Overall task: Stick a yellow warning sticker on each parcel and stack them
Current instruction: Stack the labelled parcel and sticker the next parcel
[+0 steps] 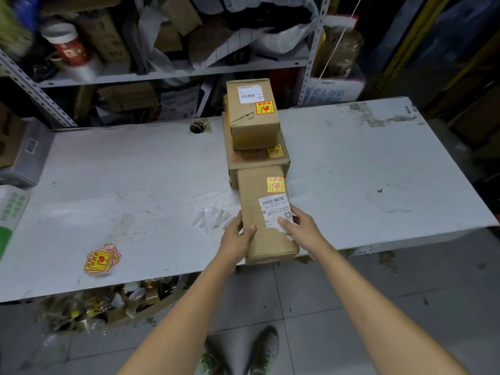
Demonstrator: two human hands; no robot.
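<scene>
A long cardboard parcel (263, 212) with a yellow warning sticker (276, 184) and a white shipping label lies near the table's front edge. My left hand (239, 239) grips its left side, thumb on top. My right hand (299, 228) grips its right side, thumb on the label. Behind it stands a stack of two parcels: a wide flat parcel (254, 158) below and a small box (253, 115) on top, each bearing a yellow sticker. A pile of loose yellow stickers (101, 258) lies at the table's front left.
The white table (365, 171) has a cable hole (197, 127) at the back. Metal shelves (162, 74) crammed with boxes and bags stand behind it. Grey packages (24, 155) sit at the left edge. Scrap litter lies on the floor under the table.
</scene>
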